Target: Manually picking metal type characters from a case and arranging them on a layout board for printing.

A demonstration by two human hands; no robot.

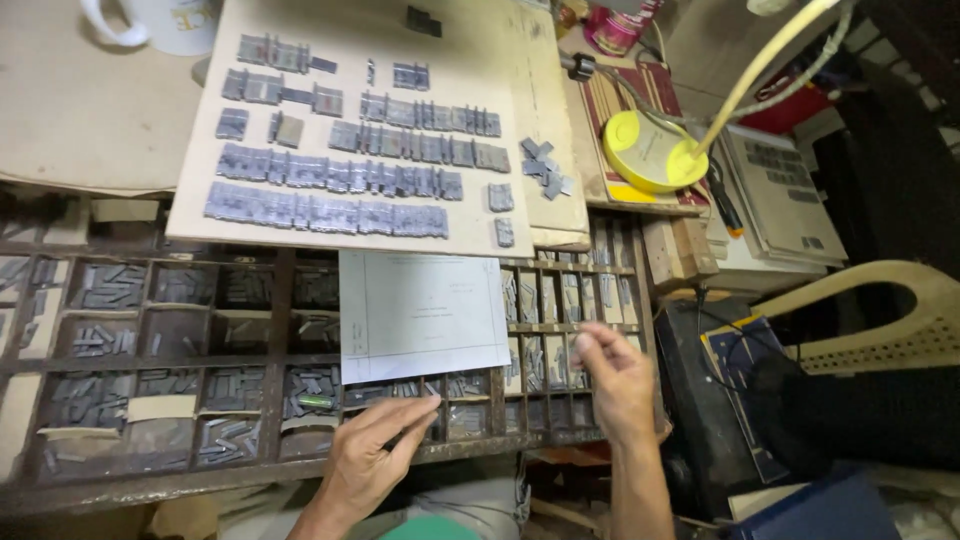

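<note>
A cluttered workshop bench fills the view, with a dark wooden type case (pixel 270 300) of many small compartments spread across the near half. The left hand (pixel 375 455) lies at the near edge of this case, fingers stretched out and pressed together, their tips resting on the near edge of a white printed paper sheet (pixel 425 312) that lies flat over the middle compartments. Whether anything sits under those fingers cannot be told. The right hand (pixel 612 375) hovers over the narrow compartments at the right end of the case, thumb and forefinger pinched together near a small grey metal type piece (pixel 578 340), though the blur hides whether it is truly gripped. The compartments around both hands hold loose grey metal type sorts (pixel 105 340), some lying jumbled.

Just beyond the sheet, a pale cardboard board (pixel 210 190) carries several rows of set grey metal type (pixel 330 212), with a small loose heap of type pieces (pixel 545 165) on its right. Far left stands a white ceramic mug (pixel 165 20) on brown paper. To the right sits a yellow round-based desk lamp (pixel 650 150) with a bent pale neck, and beyond it a stack of printed papers (pixel 785 195). At the right edge curves a cream plastic chair (pixel 880 310).
</note>
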